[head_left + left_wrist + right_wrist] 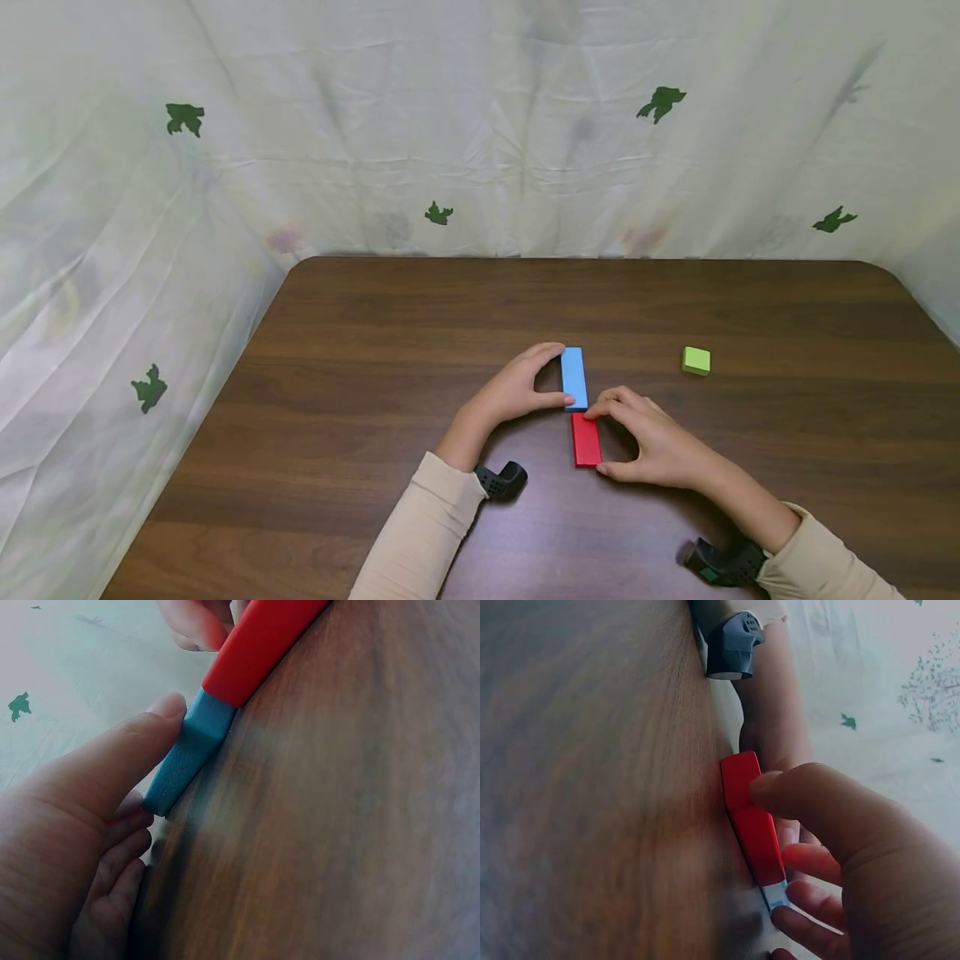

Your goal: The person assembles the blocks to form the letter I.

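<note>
The left hand (513, 392) held the blue block (574, 377) and the right hand (663, 446) the red block (587, 442) (fingers (617, 409) clamped on each), end to end on the table (375, 333).

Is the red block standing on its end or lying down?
Lying down: in the head view, the red block stretches lengthwise along the table.

There are two hands (513, 392) (663, 446), one blue block (574, 377), one red block (586, 442), one green block (696, 362), two sleeves (420, 529), two cameras (509, 481), one table (315, 450) and, in the head view, five green patches (662, 103).
</note>
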### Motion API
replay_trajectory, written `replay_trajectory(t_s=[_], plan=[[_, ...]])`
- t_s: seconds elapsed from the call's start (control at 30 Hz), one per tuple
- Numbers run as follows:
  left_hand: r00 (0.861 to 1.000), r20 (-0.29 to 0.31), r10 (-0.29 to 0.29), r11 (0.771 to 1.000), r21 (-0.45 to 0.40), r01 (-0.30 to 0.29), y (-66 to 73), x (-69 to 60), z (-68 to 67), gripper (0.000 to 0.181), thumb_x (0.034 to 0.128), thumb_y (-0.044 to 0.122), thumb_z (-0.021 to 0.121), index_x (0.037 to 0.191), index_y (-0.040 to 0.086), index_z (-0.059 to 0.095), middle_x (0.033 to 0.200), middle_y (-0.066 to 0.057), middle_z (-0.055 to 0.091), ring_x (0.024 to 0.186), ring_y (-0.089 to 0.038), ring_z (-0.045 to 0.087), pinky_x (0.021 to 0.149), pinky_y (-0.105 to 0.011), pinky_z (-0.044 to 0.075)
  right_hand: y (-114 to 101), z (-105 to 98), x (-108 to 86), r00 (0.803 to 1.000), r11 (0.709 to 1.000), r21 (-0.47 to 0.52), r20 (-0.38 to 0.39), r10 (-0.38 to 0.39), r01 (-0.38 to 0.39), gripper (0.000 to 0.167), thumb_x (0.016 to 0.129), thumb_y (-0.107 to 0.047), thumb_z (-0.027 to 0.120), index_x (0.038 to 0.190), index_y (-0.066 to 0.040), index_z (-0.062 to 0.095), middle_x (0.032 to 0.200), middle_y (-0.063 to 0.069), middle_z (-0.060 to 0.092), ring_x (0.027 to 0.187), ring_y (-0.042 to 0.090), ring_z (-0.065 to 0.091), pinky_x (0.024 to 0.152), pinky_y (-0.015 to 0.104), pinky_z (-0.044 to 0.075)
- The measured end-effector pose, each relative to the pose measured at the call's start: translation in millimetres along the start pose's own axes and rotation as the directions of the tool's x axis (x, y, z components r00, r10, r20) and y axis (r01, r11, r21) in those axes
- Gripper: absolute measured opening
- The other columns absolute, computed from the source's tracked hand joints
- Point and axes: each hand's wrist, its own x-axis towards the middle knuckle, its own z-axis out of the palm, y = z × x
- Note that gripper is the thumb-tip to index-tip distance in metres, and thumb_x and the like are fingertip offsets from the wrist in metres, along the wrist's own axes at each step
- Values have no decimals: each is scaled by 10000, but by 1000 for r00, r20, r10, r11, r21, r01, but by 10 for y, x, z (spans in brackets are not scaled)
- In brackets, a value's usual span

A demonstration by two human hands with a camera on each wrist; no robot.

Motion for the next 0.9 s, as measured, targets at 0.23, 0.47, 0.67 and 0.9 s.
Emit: replay_trajectory(t_s=[0.23, 0.47, 0.67, 0.9], plan=[[1000, 5, -6, 1000, 4, 6, -1, 0, -2, 772, 772, 445, 668, 1382, 93, 350, 1394, -25, 342, 1272, -127, 287, 1025, -297, 245, 8, 0, -12, 999, 999, -20, -7, -36, 36, 481, 689, -345, 762, 1116, -239, 570, 1123, -95, 437, 969, 110, 442, 792, 386, 383], [1000, -1, 10, 1000, 11, -10, -5, 7, 3, 764, 777, 433, 669, 1377, 79, 355, 1387, -39, 352, 1270, -136, 294, 1026, -298, 242, 22, 16, -14, 998, 997, -42, -28, -58, 57, 464, 716, -416, 732, 1124, -252, 584, 1101, -114, 435, 937, 82, 438, 774, 354, 385], [1000, -4, 15, 1000, 6, -15, -7, 11, 4, 756, 777, 412, 678, 1372, 71, 360, 1380, -45, 361, 1266, -136, 300, 1026, -287, 238, 17, 24, -7, 997, 996, -61, -35, -66, 63, 469, 726, -430, 719, 1134, -237, 594, 1078, -110, 440, 905, 71, 436, 753, 333, 384], [1000, -11, 24, 1000, 3, -24, 1, 8, -3, 748, 777, 390, 685, 1367, 59, 366, 1375, -59, 368, 1265, -143, 305, 1027, -284, 238, 12, 23, -1, 998, 995, -78, -33, -60, 57, 502, 726, -437, 714, 1162, -221, 590, 1075, -95, 441, 891, 73, 436, 750, 335, 385]])
